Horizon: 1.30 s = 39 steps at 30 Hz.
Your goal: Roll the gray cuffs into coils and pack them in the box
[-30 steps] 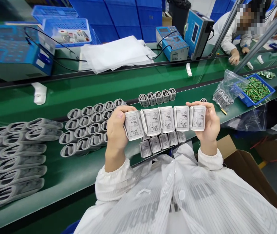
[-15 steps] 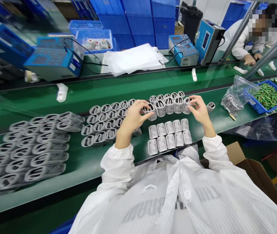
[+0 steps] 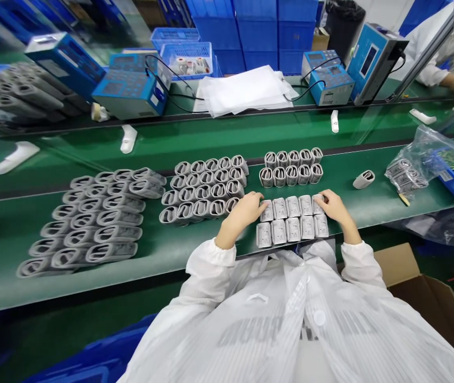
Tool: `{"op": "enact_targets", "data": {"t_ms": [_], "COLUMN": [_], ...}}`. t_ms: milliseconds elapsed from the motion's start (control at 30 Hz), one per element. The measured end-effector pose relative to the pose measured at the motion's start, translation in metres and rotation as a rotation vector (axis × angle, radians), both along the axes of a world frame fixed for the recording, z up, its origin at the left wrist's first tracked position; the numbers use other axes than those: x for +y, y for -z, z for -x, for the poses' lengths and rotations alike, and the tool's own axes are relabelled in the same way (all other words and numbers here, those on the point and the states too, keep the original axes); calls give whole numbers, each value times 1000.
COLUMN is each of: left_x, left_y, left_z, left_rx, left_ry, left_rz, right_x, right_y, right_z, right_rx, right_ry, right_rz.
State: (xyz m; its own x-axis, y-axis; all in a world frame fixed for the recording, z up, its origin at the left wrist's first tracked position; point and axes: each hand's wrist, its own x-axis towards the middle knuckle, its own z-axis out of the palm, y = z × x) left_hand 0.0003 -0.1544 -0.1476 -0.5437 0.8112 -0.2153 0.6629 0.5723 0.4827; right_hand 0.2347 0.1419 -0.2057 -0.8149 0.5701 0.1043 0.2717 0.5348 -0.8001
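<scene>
Rolled grey fabric cuffs with dark print, like blood pressure cuffs, lie in blocks on the green bench. My left hand (image 3: 246,214) curls its fingers against the left end of the far row of a two-row block of cuffs (image 3: 286,227), which lie printed face up. At that row's right end, my right hand (image 3: 335,208) has its thumb and fingers closed round the end cuff. Just beyond, two rows of cuffs (image 3: 291,174) stand with their coiled ends up. A larger block of cuffs (image 3: 203,192) is left of my left hand. One loose cuff (image 3: 364,179) lies to the right.
Bigger rolled cuffs (image 3: 102,213) fill the left bench. At right are a clear plastic bag (image 3: 410,165) of cuffs and a blue tray (image 3: 452,181) of green cylinders. Blue-topped devices (image 3: 129,88) and white sheets (image 3: 246,93) sit behind. A co-worker's arm (image 3: 446,74) shows top right.
Both hands have left the ends of the standing row and come nearer my body, onto the lying cuffs. The standing row now sits close against the row behind it. The view has swung left.
</scene>
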Motion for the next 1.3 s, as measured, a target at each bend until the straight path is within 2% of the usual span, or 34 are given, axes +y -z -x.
{"op": "enact_targets", "data": {"t_ms": [133,267,367,467,600,700,933,1133,1300], "left_x": [8,14,11,5,-6,-10,-12,-13,-17], "left_y": [1,-10,-30,-57,-88,-101,-116,-126,-128], "left_z": [-1,2,3,4,3,-1,-18,-28,-32], "left_rx": [-52,-88,-178,-337,-574,-698,-827,-843,-822], "left_ry": [9,28,6,-82,-120,-126,-162,-209,-209], "left_rz": [-14,-72,-269,-480,-619,-751,-926,-983,-1006], "right_x": [-3,-2,-4,-7,-15,-24,-36,-37,-42], "right_y": [7,-1,-18,-41,-73,-92,-111,-119,-129], "right_z": [5,10,6,-2,-13,-19,-25,-31,-34], "right_rx": [28,126,222,405,621,708,795,794,826], "right_ry": [43,113,150,190,240,262,272,222,177], "right_rz": [0,8,25,88,163,235,323,298,263]}}
